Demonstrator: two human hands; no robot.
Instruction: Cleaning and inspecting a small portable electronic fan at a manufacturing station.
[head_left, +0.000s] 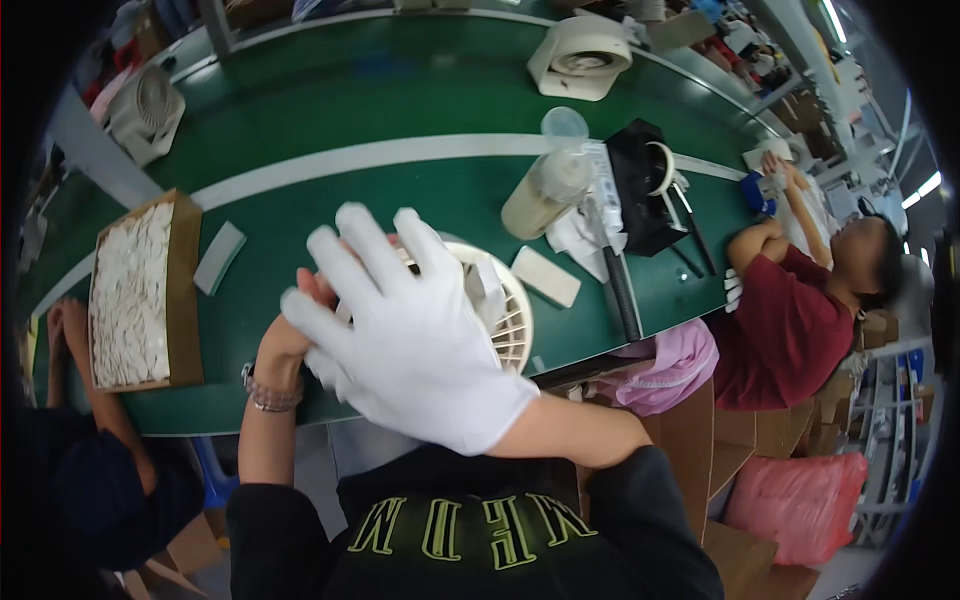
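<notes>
My right hand (400, 330), in a white glove, is spread out in front of a round cream fan grille (515, 325). Its fingers are stretched and apart, and it covers most of the round part. Behind the glove, my bare left hand (312, 288) reaches to the near left side of the same part. Only a bit of its thumb side and fingertips shows, so its grip is hidden. A bracelet and a watch circle that wrist. Just right of the grille lies a whitish block (546, 277) on the green table (300, 200).
A carton of small white parts (135, 300) stands at left, beside a pale block (219, 257). At right are a cloudy plastic bottle (545, 195), a black holder (640, 185) with a tape roll, and a black-handled tool (622, 295). Assembled fans (582, 58) sit farther back. Co-workers sit at both sides.
</notes>
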